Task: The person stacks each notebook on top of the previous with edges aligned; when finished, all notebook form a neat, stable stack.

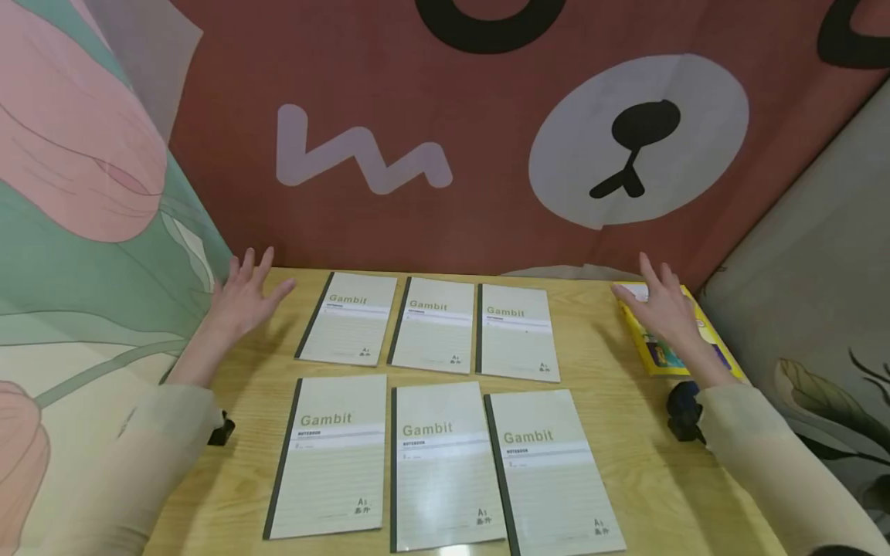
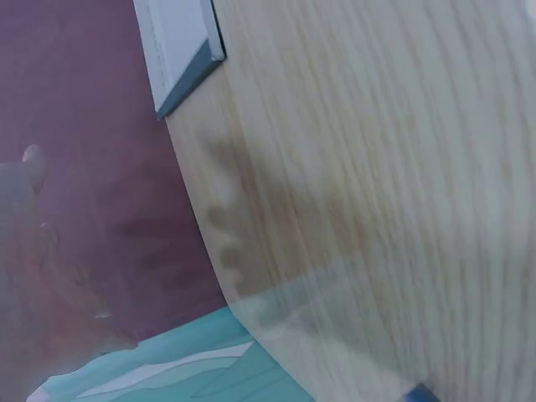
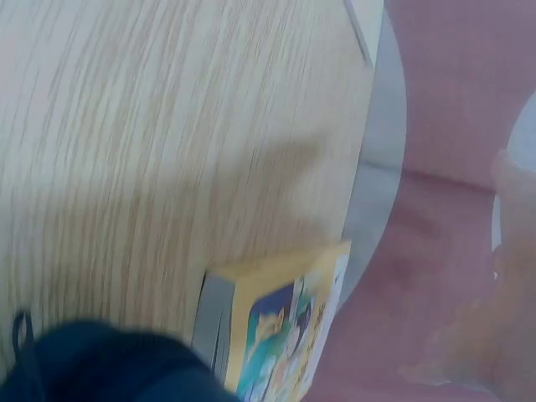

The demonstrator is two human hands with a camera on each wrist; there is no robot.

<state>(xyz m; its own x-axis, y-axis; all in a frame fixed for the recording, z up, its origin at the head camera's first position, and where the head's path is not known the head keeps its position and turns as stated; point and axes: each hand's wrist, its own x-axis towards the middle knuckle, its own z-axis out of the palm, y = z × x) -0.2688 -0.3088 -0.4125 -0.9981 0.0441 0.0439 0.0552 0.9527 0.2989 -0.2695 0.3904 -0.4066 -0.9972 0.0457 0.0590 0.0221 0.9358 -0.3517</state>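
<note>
Two rows of Gambit notebooks lie flat on the wooden table, each with a dark spine on its left side. The back row holds a left notebook (image 1: 348,320), a middle notebook (image 1: 433,328) and a right notebook (image 1: 517,340). In front lie another left notebook (image 1: 330,463), a middle one and a right one, slightly tilted. My left hand (image 1: 245,297) hovers left of the back row, fingers spread, touching nothing. Over a yellow illustrated book (image 1: 716,340) at the right hovers my right hand (image 1: 664,305), its fingers spread and holding nothing. In the right wrist view the yellow book (image 3: 280,335) looks thick.
The wooden table (image 1: 591,332) meets a red printed cloth (image 1: 487,224) at its back edge. A green and pink floral cloth (image 1: 76,232) hangs at the left, a grey one (image 1: 806,232) at the right. Dark devices are strapped at both wrists.
</note>
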